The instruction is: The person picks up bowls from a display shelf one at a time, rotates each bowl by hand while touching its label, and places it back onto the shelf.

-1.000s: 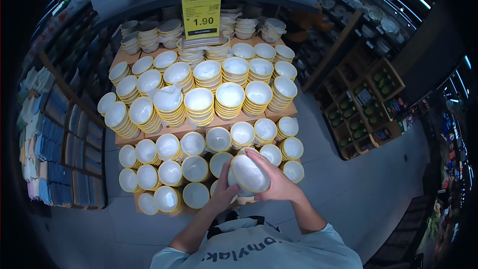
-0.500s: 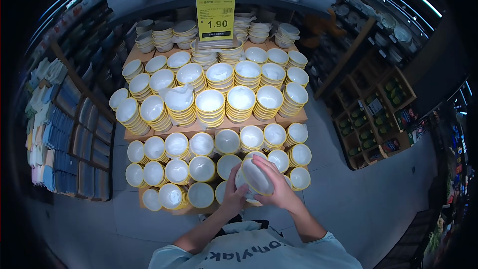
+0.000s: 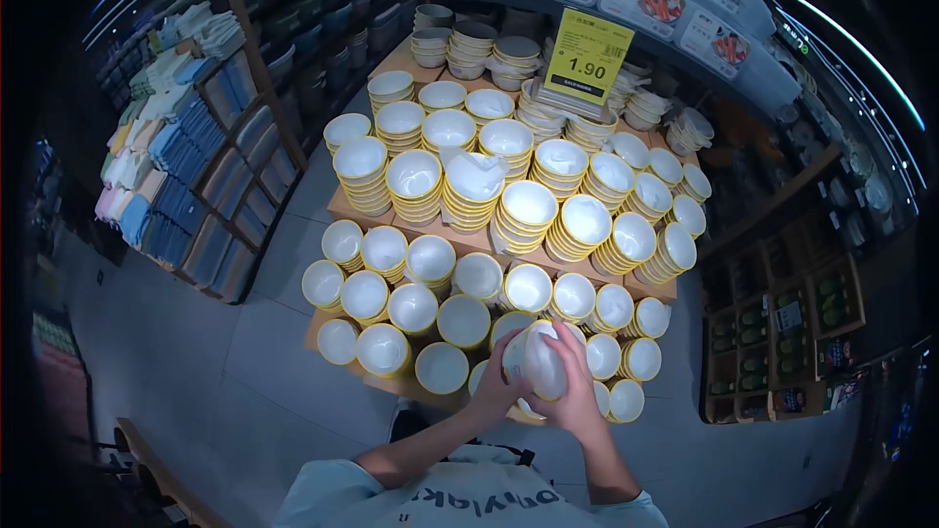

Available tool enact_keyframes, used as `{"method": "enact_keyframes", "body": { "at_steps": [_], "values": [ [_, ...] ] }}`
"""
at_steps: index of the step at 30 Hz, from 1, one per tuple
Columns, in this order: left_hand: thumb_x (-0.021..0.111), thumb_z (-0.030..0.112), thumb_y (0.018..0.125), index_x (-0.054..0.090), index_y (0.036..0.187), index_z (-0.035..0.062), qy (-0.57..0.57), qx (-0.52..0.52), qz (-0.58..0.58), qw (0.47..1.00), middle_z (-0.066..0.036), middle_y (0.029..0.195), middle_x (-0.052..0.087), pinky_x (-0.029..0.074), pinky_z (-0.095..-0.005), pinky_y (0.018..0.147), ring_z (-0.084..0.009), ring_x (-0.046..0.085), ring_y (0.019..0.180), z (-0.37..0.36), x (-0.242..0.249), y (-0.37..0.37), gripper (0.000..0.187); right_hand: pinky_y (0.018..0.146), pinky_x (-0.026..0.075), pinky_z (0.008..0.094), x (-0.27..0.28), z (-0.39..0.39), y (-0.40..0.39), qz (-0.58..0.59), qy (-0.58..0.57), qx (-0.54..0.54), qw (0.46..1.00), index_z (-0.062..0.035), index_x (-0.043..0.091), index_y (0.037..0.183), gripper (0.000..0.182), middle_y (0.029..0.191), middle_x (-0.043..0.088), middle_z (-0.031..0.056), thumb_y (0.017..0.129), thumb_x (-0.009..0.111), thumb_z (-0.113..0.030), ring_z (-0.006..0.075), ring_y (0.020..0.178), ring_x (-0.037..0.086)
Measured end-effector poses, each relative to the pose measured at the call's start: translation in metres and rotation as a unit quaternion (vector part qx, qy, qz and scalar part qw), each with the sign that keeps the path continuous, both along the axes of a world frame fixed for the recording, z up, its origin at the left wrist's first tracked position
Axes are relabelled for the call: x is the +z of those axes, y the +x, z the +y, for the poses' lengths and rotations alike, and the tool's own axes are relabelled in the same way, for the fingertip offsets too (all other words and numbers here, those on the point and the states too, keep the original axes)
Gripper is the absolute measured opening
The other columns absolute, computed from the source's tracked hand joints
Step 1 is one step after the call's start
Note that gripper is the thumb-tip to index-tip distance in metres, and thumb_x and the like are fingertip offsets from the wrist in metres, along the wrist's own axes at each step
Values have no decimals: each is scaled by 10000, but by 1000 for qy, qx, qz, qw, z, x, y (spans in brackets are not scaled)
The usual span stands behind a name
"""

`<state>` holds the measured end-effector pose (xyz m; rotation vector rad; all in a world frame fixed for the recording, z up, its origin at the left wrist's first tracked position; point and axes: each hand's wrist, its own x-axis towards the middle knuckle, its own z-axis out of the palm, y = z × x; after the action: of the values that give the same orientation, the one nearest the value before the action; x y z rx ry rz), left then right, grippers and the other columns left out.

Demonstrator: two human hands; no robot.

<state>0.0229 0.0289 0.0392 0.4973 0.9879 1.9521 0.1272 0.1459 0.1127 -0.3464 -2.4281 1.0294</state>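
Note:
A white bowl with a yellow rim [image 3: 545, 364] is held up between both hands, tilted on its side, over the lower tier of bowls. My left hand [image 3: 497, 378] is closed on its left side, fingers wrapped round it. On its right side my right hand [image 3: 576, 389] grips the same bowl, fingers over the top. Whether more than one bowl is nested there I cannot make out. Stacks of similar bowls surround the hands, such as a bowl [image 3: 442, 369] to the left and another [image 3: 626, 400] to the right.
A tiered wooden display [image 3: 430, 220] carries many bowl stacks. A yellow price sign [image 3: 589, 54] stands at the back. Folded cloths fill a shelf [image 3: 186, 137] at the left. Wooden crates with jars [image 3: 773, 332] stand at the right. Grey floor [image 3: 264, 372] shows at the left.
The view has turned left, so the display appears further right and tilted. The bowl, still in both hands, is more upright on its side than before.

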Motion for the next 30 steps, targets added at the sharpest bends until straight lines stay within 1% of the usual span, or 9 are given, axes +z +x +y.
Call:
{"method": "enact_keyframes", "body": {
  "at_steps": [2,4,7,10,16,23,25,27,30],
  "values": [
    [816,328,808,271,1559,72,-4,5,4,1000,-125,1475,433,404,-392,1133,-237,455,1362,-18,-1,-10,963,1156,380,499,-8,-11,-13,-21,-7,13,1000,-44,473,1439,973,1584,359,234,596,942,-170,448,1434,381],
    [757,291,862,249,1567,78,-15,7,-95,995,-121,1483,417,441,-402,1117,-243,465,1360,-34,3,-23,895,1167,365,505,-6,-21,-27,-40,-8,23,999,-38,450,1462,1012,1606,321,237,593,946,-188,453,1452,347],
    [706,256,897,231,1573,87,-9,-26,-159,987,-122,1486,407,490,-418,1088,-256,470,1365,-70,18,-62,843,1220,285,507,3,-44,-57,-128,-84,63,986,-23,296,1570,1204,1653,205,246,595,952,-287,445,1511,237],
    [713,275,892,238,1570,92,10,-42,-170,984,-118,1483,412,525,-432,1059,-268,467,1375,-91,11,-93,848,1227,277,497,4,-61,-86,-105,-102,77,986,-22,271,1580,1228,1649,213,252,600,954,-308,435,1517,236],
    [738,346,885,199,1568,103,42,-45,-159,985,-136,1506,365,476,-518,1106,-296,440,1406,-127,-4,-153,903,1234,271,481,15,-96,-150,-128,-47,92,986,-39,278,1589,1256,1647,251,218,569,962,-304,400,1527,251],
    [687,332,945,229,1562,125,42,-49,-193,979,-118,1516,378,448,-535,1124,-305,406,1440,-154,-6,-208,796,1224,280,494,8,-113,-213,-131,-6,113,985,-62,307,1573,1207,1625,288,212,581,948,-315,415,1504,273],
    [672,335,965,233,1563,133,61,-47,-190,979,-113,1523,376,433,-542,1131,-306,391,1452,-156,-4,-224,769,1212,295,497,7,-112,-232,-142,10,133,981,-36,337,1540,1134,1582,310,254,624,937,-328,438,1477,297],
    [603,405,1017,230,1569,146,99,-57,-164,980,-116,1535,367,398,-568,1142,-306,359,1473,-156,-6,-237,714,1207,301,498,11,-114,-250,-134,20,128,982,-33,358,1519,1097,1560,334,250,631,929,-331,437,1465,310],
    [523,476,1049,222,1571,144,63,-33,-180,981,-120,1562,343,383,-573,1143,-306,334,1488,-159,-16,-251,688,1198,311,496,14,-105,-272,-123,27,106,986,-30,384,1493,1051,1525,372,241,640,918,-334,435,1445,334]
  ]
}}
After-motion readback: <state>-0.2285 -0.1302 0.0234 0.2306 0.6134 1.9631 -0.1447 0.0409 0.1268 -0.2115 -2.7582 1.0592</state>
